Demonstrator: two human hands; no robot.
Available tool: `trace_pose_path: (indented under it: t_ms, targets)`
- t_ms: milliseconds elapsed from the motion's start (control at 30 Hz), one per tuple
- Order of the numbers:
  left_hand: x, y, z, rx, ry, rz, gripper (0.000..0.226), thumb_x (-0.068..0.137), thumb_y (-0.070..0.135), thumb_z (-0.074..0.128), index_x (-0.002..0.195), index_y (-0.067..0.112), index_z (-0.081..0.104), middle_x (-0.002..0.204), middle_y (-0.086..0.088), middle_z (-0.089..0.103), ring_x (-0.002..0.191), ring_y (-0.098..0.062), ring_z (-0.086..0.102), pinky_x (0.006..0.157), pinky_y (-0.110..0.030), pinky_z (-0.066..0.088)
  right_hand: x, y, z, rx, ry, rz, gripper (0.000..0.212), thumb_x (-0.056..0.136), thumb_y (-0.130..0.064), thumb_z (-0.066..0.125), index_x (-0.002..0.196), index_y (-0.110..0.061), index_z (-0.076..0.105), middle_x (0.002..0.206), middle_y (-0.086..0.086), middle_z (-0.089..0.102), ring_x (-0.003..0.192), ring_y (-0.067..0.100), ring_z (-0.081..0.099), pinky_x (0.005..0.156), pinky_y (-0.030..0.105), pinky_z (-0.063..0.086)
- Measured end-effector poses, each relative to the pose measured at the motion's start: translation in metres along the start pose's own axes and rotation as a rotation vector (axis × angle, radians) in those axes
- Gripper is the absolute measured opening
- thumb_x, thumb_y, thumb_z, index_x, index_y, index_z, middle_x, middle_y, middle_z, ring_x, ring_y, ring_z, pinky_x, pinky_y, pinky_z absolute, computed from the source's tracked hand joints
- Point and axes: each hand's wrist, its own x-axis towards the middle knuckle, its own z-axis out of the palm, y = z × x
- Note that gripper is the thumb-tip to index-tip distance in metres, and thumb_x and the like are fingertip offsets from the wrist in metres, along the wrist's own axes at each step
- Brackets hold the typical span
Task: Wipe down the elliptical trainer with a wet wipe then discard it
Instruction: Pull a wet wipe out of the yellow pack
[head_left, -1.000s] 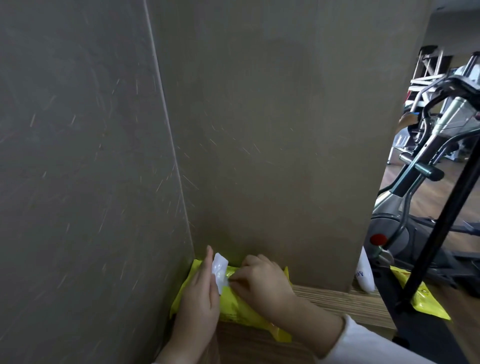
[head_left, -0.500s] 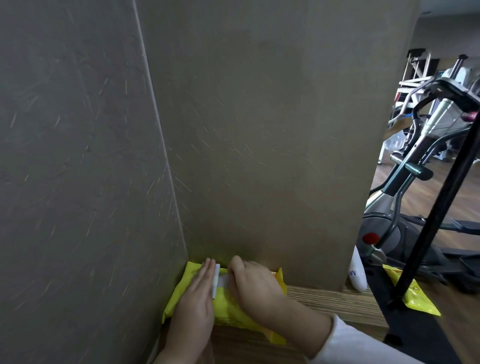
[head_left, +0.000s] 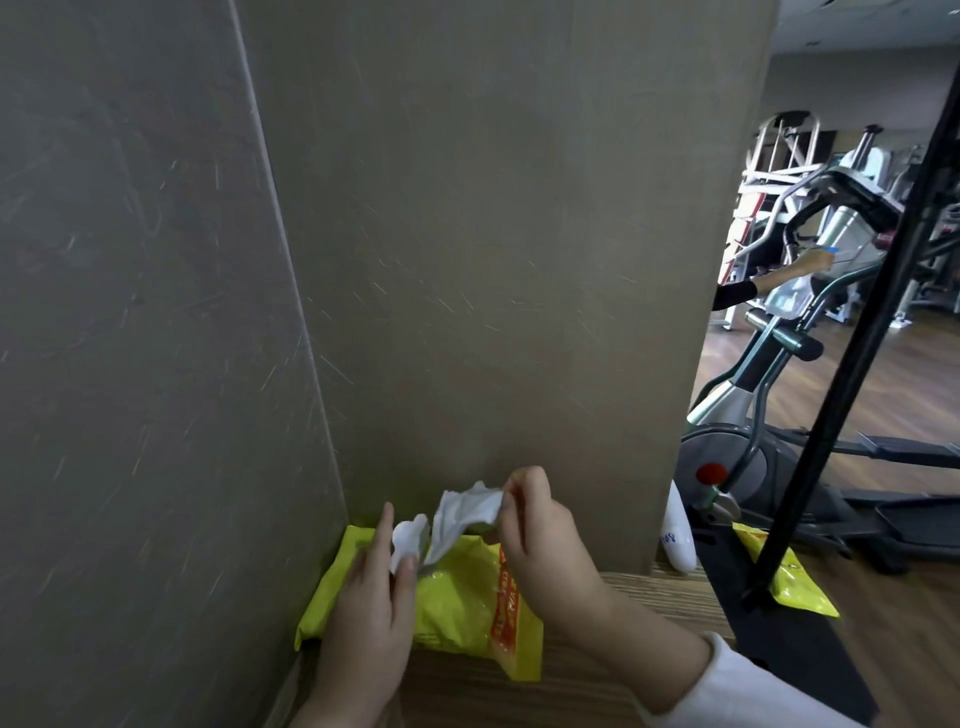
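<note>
Progress: pinches wet wipe (head_left: 465, 512) w/ R hand (head_left: 540, 545), half out of yellow pack (head_left: 457, 597) now (flap (head_left: 408, 535) flat 0.5 s ago); pinches flap w/ L hand (head_left: 371, 608). Elliptical trainer (head_left: 727, 467) next.

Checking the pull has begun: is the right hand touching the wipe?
Touching. The head view shows the right hand pinching the wipe by its corner, above the pack.

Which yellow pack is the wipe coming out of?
The pack in the wall corner: the right hand pulls a wipe from it. The other pack lies by the pole.
</note>
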Motion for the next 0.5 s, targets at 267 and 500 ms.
trace_pose_path:
  t_ms: [267,500]
  targets:
    - [0.005,0.015,0.011,0.493,-0.371,0.110,0.106,0.065,0.075,-0.030,0.143,0.042,0.035,0.146,0.027,0.033,0.144,-0.003,0.013,0.117,-0.041,-0.002,-0.001,-0.007,-0.021,0.021,0.054,0.000,0.010,0.101,-0.026,0.042,0.091,-0.027,0.040,0.068,0.005,0.057,0.055,0.021,0.054,0.051,0.044,0.045]
    - [0.016,0.034,0.009,0.665,-0.586,0.029,0.049,0.101,0.042,0.011,0.149,0.037,0.018,0.158,0.016,0.011,0.146,-0.006,-0.006,0.118,-0.048,-0.003,-0.006,-0.012,-0.030,-0.065,-0.010,0.030,0.008,0.101,-0.030,0.041,0.097,-0.023,0.042,0.072,0.001,0.058,0.059,0.018,0.056,0.057,0.043,0.046]
